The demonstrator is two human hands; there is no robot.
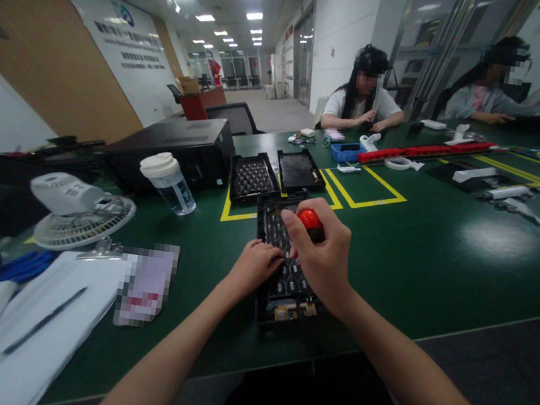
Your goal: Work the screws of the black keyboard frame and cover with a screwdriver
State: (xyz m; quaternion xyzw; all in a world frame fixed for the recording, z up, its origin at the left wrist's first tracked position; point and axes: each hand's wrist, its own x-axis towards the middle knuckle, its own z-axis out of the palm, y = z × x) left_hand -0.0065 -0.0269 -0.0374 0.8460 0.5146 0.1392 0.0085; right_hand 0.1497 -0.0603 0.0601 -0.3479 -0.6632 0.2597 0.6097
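Observation:
A long black case [289, 279] with rows of rounded dark bumps lies on the green table in front of me. Gold-coloured parts show at its near end. My right hand [326, 254] is wrapped around a screwdriver [311, 219] with a red and black handle, held above the case; its tip is hidden. Fingers curled over the case's left side, my left hand [255, 266] grips it there. Beyond the hands lie two black trays, one with a bumpy inside [253, 179] and one flatter [299, 170].
Left are a lidded cup [172, 182], a black computer case [177, 149], a white fan [82, 213] and a clipboard with papers [67, 321]. Yellow tape [374, 207] marks the table. Further back are a blue bin [346, 151], a red strip [423, 149] and seated people.

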